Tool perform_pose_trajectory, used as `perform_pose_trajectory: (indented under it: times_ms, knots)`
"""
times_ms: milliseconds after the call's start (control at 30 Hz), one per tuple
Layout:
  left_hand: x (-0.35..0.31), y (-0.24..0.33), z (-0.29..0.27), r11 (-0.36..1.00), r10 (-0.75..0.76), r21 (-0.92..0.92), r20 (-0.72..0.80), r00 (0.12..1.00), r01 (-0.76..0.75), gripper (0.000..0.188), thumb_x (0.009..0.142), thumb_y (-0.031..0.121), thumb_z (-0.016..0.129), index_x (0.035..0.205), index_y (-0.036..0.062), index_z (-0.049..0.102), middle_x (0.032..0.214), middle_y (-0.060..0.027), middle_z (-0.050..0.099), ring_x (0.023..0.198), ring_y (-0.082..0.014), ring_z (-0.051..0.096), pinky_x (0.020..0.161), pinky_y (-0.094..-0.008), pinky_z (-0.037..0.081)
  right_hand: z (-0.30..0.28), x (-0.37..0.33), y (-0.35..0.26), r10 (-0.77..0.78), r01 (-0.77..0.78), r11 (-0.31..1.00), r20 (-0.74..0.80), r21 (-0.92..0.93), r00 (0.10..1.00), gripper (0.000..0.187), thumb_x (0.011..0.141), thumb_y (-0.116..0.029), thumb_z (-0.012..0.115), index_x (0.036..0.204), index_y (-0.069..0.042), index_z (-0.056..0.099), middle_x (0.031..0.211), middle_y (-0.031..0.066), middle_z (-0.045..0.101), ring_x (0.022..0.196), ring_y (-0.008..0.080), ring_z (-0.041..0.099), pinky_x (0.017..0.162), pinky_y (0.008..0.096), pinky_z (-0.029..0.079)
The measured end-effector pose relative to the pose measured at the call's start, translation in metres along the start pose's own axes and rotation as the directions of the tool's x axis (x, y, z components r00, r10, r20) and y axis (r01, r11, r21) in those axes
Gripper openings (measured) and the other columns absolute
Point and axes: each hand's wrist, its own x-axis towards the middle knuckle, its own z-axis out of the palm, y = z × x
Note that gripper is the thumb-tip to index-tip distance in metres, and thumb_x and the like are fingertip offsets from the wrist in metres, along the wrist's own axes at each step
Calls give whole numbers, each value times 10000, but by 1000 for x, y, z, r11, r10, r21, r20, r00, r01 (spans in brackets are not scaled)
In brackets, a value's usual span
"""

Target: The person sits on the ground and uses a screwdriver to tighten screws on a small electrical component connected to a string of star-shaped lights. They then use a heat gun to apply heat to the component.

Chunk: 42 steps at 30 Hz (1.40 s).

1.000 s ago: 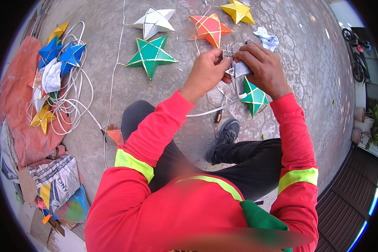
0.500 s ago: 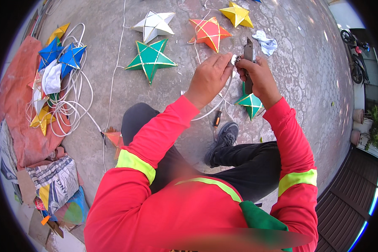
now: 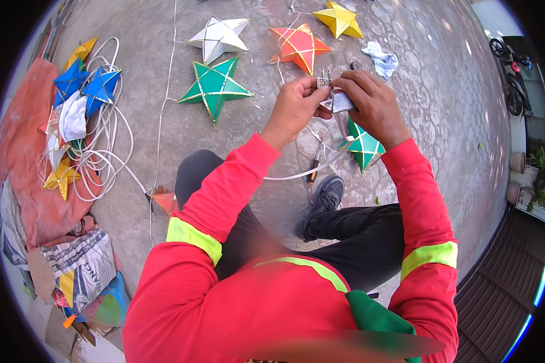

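Observation:
My left hand (image 3: 295, 110) pinches a small plug (image 3: 324, 82) whose metal prongs point away from me. Close against it on the right, my right hand (image 3: 372, 104) grips a grey metal utility knife (image 3: 343, 102), turned sideways with its pointed end toward the left fingers. Whether the tip touches the plug I cannot make out. A white cable (image 3: 297, 177) hangs below the hands and curves to the left. Under the right wrist lies a green star lantern (image 3: 364, 147). A screwdriver (image 3: 313, 172) with an orange and black handle lies on the ground near my shoe.
Green (image 3: 217, 89), white (image 3: 218, 39), red (image 3: 300, 47) and yellow (image 3: 339, 20) star lanterns lie ahead on the concrete, linked by thin white wire. A pale cloth (image 3: 381, 59) is at right. To the left are a coiled cable (image 3: 106, 151), more stars and a sack (image 3: 82, 263).
My right hand has turned the knife from pointing away to lying sideways beside the plug. The plug's prongs now show, and the cable has shifted to hang lower and farther right.

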Motion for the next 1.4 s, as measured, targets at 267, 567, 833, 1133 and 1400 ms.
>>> perform_pose_trajectory:
  times_ms: [267, 567, 833, 1133, 1400]
  knots:
    - [-8, 1, 0, 913, 231, 345, 2, 973, -218, 179, 975, 118, 669, 1072, -31, 646, 903, -110, 717, 706, -183, 711, 604, -317, 591, 8, 2, -10, 202, -202, 979, 10, 39, 979, 226, 791, -139, 752, 997, -104, 666, 876, 86, 651, 764, 291, 634, 656, 380, 503]
    - [-1, -4, -9, 679, 526, 572, 58, 849, -459, 170, 983, 88, 625, 1120, -12, 605, 949, -124, 694, 728, -217, 728, 641, -352, 576, 23, -2, -2, 609, -743, 139, 535, 655, 586, 253, 974, -294, 684, 1043, -54, 649, 795, 3, 601, 638, 73, 499, 562, 242, 351]
    - [-1, 6, -19, 983, -145, -99, 83, 986, 153, 205, 1042, 182, 564, 1141, 11, 620, 944, -78, 691, 808, -202, 735, 747, -338, 625, -2, -12, 10, 335, -376, 883, 182, 283, 924, 427, 989, -343, 584, 1267, -19, 601, 1236, 196, 657, 1128, 427, 615, 961, 462, 483]
    - [-1, 4, -21, 968, -196, -142, 87, 977, 207, 207, 1045, 200, 558, 1126, 20, 616, 916, -95, 716, 776, -211, 748, 687, -336, 628, -1, -10, 6, 124, -147, 986, 243, 81, 962, 478, 951, -293, 650, 1399, -149, 565, 1205, 160, 697, 1046, 365, 679, 903, 449, 533]
    - [-6, 11, -14, 981, -187, -46, 49, 981, 189, 224, 1051, 183, 544, 1159, -1, 613, 914, -103, 719, 764, -209, 749, 656, -335, 628, 2, -7, 3, 116, -162, 968, 228, 193, 967, 462, 964, -243, 661, 1411, -190, 558, 1177, 153, 715, 957, 366, 707, 825, 429, 562]
